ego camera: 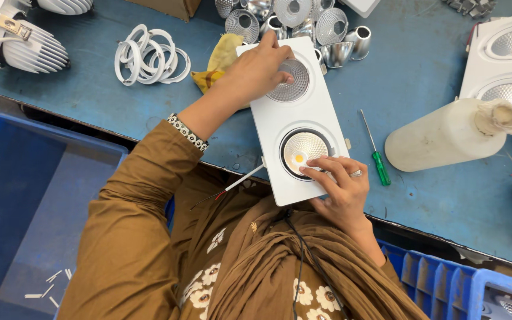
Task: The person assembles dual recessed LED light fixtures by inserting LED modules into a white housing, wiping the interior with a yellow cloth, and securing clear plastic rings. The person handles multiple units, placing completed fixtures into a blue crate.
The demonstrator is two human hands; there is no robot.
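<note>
Head view: a person in a brown garment works at a blue table (422,71), bent over a white twin downlight housing (294,112) that lies slantwise at the table's near edge, its near end overhanging toward the body. The left hand (256,71) rests on the far lamp of the housing, fingers curled over the rim of its silver reflector (291,80), pressing rather than gripping; nothing is pinched there. The right hand (342,186) lies flat on the near corner, fingers loosely spread, with the fingertips (312,172) touching the edge of the near reflector (303,151), where a yellow LED chip (298,158) shows at the centre.

Judged from these positions, the step calls for seating the reflectors squarely: even pressure around the rim, not on one side, with the other hand steadying the housing so it does not tip off the edge. Fingers are best kept clear of the chip and the mirrored cone, which would likely mark easily.

A thin wire (238,181) trails from the housing's left side. A green-handled screwdriver (377,151) lies just right of it, then a white plastic bottle (445,133) on its side. Loose silver reflectors (303,21) are heaped at the far edge, white rings (149,56) and a yellow cloth (220,59) to the far left, and 1 more twin housing (505,65) at the right. Blue crates (31,201) stand below.
</note>
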